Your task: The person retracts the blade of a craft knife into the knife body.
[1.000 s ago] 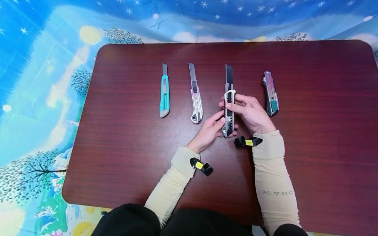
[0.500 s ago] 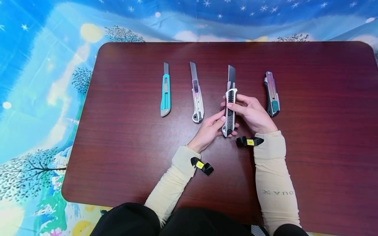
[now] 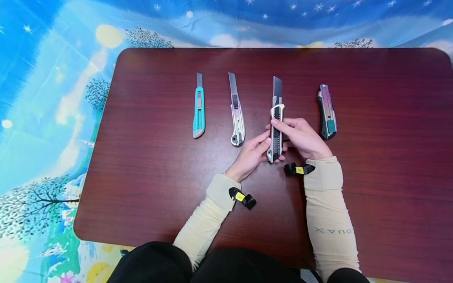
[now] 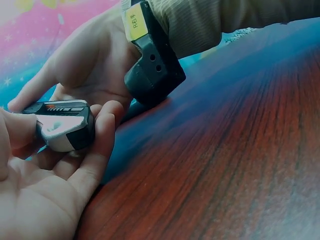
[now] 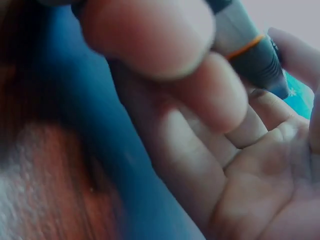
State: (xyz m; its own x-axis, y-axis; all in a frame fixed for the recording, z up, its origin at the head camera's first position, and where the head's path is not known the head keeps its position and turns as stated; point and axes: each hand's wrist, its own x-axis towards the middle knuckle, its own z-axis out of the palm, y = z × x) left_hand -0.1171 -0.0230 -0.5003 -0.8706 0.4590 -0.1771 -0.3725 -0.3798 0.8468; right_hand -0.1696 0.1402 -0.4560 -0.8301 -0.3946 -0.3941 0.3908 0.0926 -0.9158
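Note:
A silver and black snap-off utility knife (image 3: 277, 133) is held between both hands, its wide grey blade (image 3: 277, 87) extended and pointing away from the person. My left hand (image 3: 248, 156) grips the knife's butt end, thumb on top and fingers passing underneath. Higher up the handle, my right hand (image 3: 305, 135) pinches the body with its thumb on the black slider track. The left wrist view shows the knife's rounded silver-and-black end (image 4: 65, 132) between the left thumb and fingers. Blurred fingers partly hide the knife (image 5: 252, 55) in the right wrist view.
Left of the hands lie a turquoise cutter (image 3: 199, 114) and a silver-pink cutter (image 3: 238, 120), both with blades out. A black, pink and green cutter (image 3: 327, 112), no blade showing, lies on the right. All rest on the dark red-brown table (image 3: 148, 165).
The right thumb has slid slightly up the handle. The knife has turned a little, so its blade looks lighter and leans right. The left hand keeps its grip.

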